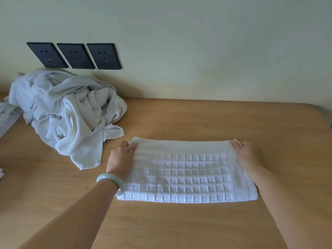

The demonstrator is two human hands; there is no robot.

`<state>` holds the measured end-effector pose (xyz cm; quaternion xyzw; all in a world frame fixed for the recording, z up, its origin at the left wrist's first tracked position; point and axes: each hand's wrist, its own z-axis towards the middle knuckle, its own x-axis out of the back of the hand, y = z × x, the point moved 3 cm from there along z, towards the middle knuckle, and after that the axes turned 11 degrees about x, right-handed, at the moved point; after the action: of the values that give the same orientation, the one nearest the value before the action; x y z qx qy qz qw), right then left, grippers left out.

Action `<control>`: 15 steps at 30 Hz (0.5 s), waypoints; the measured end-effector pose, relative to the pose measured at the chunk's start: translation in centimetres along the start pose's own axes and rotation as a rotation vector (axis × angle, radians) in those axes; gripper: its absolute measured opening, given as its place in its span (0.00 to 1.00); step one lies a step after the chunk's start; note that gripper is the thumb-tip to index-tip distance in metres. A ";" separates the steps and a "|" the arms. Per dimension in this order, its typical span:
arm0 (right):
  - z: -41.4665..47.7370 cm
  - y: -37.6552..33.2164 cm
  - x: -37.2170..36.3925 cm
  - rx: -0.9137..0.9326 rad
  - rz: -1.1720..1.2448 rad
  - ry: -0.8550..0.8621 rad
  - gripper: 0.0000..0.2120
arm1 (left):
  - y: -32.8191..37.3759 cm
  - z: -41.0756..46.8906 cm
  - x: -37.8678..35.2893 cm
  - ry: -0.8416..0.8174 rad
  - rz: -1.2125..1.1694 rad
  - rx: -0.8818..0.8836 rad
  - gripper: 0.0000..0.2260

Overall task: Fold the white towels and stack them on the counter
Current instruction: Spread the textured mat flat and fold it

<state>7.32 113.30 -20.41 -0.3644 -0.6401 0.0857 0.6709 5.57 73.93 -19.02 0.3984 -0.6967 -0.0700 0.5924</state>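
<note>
**Asker:** What lies at your far left?

**Me:** A strip of pale cloth (pixel 6 117) runs off the left edge of the counter (pixel 197 119). Just beside it sits a heap of towels (pixel 68 112), crumpled and unfolded, pushed back against the wall (pixel 197 42). Three dark sockets (pixel 75 55) sit side by side on the wall just above the heap.

**Asker:** And your left hand?

**Me:** My left hand (pixel 121 159) pinches the far left corner of the waffle towel (pixel 186 173). The thumb lies on top of the cloth and the other fingers are tucked out of sight at the edge. A pale bracelet (pixel 110 182) rings that wrist, and from my view it overlaps the towel's left edge.

**Asker:** Where is that towel?

**Me:** It lies flat on the wooden counter right in front of me, with its long side running left to right. It is doubled over, and the layers show along the near edge. Its far left corner is near a loose tail of the heap but apart from it.

**Asker:** And the right side?

**Me:** My right hand (pixel 246 155) grips the far right corner the same way, thumb over the cloth and fingers hidden beneath. My forearm runs along the towel's right short edge and covers part of it.
</note>
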 end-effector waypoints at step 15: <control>-8.4 1.8 1.5 -0.090 0.085 0.074 0.20 | -3.6 -4.7 0.6 0.037 0.016 0.089 0.18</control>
<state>15.91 112.26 -19.55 -0.4240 -0.6020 0.0718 0.6728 11.39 72.88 -19.30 0.4203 -0.6910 -0.0268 0.5875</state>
